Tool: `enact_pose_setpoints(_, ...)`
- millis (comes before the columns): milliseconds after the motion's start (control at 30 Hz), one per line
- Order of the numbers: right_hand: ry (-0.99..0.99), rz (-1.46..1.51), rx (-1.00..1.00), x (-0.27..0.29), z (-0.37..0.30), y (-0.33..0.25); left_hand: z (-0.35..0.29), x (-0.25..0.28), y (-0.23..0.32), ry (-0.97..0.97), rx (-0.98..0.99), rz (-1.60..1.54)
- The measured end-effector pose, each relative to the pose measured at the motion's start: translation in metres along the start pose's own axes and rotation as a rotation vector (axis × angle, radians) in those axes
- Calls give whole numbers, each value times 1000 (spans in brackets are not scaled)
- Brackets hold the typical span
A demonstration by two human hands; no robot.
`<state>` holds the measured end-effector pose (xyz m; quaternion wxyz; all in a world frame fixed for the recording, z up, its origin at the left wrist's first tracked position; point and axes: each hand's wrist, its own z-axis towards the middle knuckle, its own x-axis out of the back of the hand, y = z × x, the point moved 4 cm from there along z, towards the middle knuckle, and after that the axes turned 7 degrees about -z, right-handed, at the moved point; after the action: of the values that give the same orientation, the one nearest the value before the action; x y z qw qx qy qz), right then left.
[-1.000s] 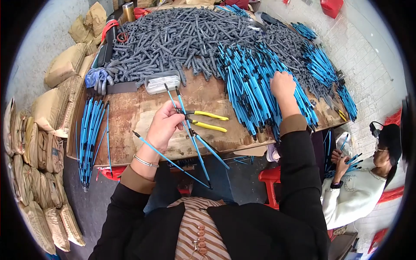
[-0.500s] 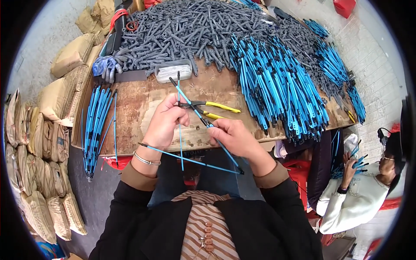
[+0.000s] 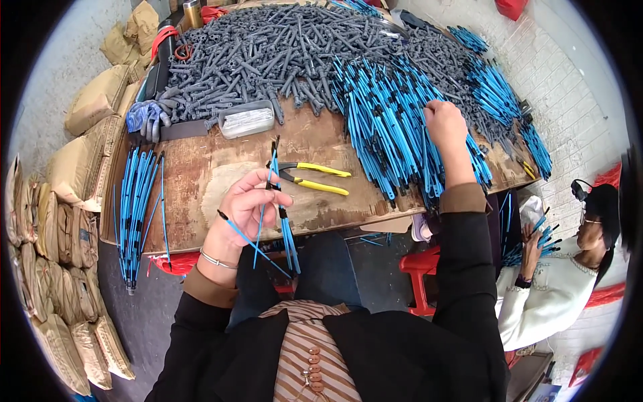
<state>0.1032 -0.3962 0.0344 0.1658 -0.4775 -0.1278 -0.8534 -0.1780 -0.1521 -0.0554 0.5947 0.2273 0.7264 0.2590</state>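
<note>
My left hand (image 3: 242, 209) is closed around a few slim blue strips with black ends (image 3: 287, 231), near the table's front edge. The strips cross at different angles, some hanging past the edge. My right hand (image 3: 445, 126) is over a large pile of similar blue strips (image 3: 392, 134) on the right of the table. Its fingers are curled down, and whatever they grip is hidden. Between the hands lie pliers with yellow handles (image 3: 323, 166), jaws toward my left hand. Beyond them stands a small clear tray (image 3: 262, 128) of thin whitish pieces.
Grey plastic parts (image 3: 268, 53) are heaped across the far side. More blue strips (image 3: 137, 201) overhang the left front edge, near a blue-and-grey glove (image 3: 146, 120). Brown sacks (image 3: 74, 161) are stacked left. A co-worker (image 3: 556, 268) holds blue strips at right, beyond a red stool (image 3: 420, 268).
My right hand has left the strips by my left hand and moved right and away, onto the large pile. The strips in my left hand now hang more steeply.
</note>
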Motion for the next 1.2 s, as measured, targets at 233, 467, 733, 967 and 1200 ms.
enact_pose_setpoints(233,-269,6,-51,-54,28,15,-14,13,-1,-297,53,110)
enact_pose_setpoints(467,-241,-61,-105,-61,42,16,3,37,-11,-139,-122,-84)
enact_pose_setpoints(733,92,691,228,129,-33,-103,5,52,-11,-68,-137,-205)
enact_pose_setpoints(967,-306,894,563,78,-138,-182,10,13,-18,-79,-129,-448)
enact_pose_setpoints(1200,-262,796,513,67,-156,-182,5,3,-9,-6,-386,-250)
